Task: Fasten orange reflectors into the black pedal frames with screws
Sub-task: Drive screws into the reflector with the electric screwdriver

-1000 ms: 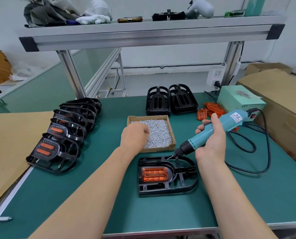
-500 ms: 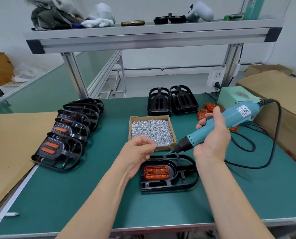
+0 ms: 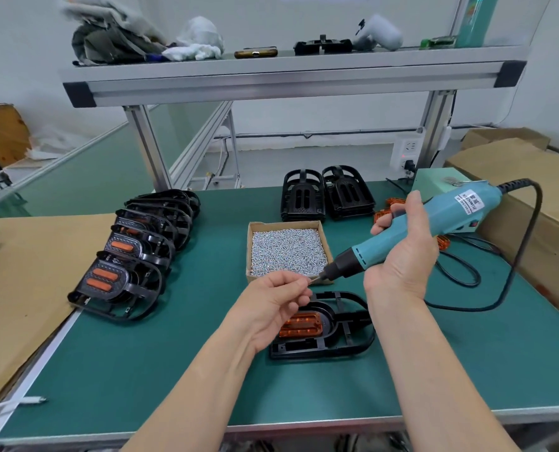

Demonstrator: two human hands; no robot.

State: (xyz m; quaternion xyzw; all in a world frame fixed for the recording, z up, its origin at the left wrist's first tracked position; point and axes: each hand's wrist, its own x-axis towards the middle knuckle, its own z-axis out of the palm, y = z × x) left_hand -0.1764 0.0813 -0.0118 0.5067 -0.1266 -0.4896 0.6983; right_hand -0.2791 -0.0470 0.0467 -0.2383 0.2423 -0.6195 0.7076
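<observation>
A black pedal frame (image 3: 346,340) with an orange reflector (image 3: 301,326) set in it lies on the green mat in front of me. My left hand (image 3: 271,305) hovers above its left end and pinches a small screw (image 3: 310,282) between thumb and fingertips, right at the bit of the teal electric screwdriver (image 3: 434,223). My right hand (image 3: 402,256) grips that screwdriver, which slants down to the left, its tip over the near edge of the cardboard screw box (image 3: 287,251).
A row of finished pedals (image 3: 134,252) overlaps along the mat's left side. Two empty black frames (image 3: 327,194) stand behind the screw box, loose orange reflectors (image 3: 382,216) to their right. The screwdriver's black cable (image 3: 516,262) loops right, beside cardboard boxes (image 3: 532,177).
My left hand left the screw box, came back toward me and rose with a screw. My right hand lifted the screwdriver and brought its bit to the screw.
</observation>
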